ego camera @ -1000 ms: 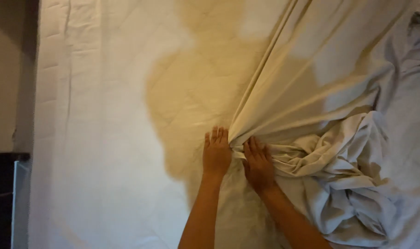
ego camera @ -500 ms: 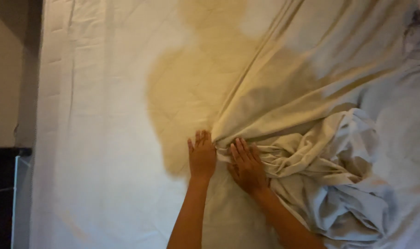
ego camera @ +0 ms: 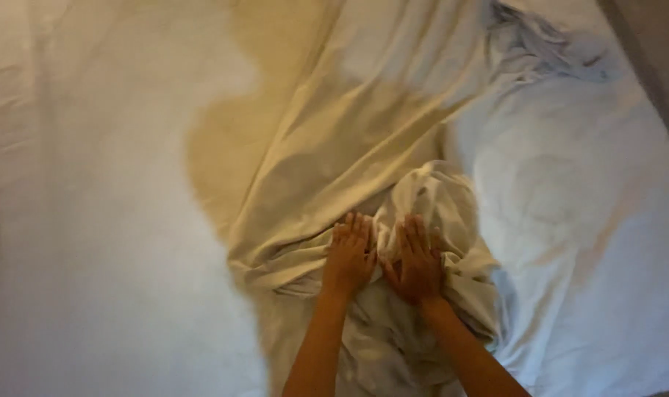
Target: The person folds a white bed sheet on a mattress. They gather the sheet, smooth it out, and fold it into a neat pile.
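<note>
my left hand [ego camera: 349, 254] and right hand [ego camera: 417, 257] lie side by side, palms down, on a bunched heap of the loose cream sheet [ego camera: 423, 198], about the middle of the bed [ego camera: 92, 220] and toward its near edge. the fingers of both are straight and slightly spread, pressing flat, not clamped on any fold. from the heap the sheet runs in long pleats toward the far edge; a smaller crumpled wad [ego camera: 526, 37] lies near the far right corner. i judge this the gathering step, cloth pushed into a pile. a next move would call for closing the fingers on a good bunch, since flat palms only slide it.
</note>
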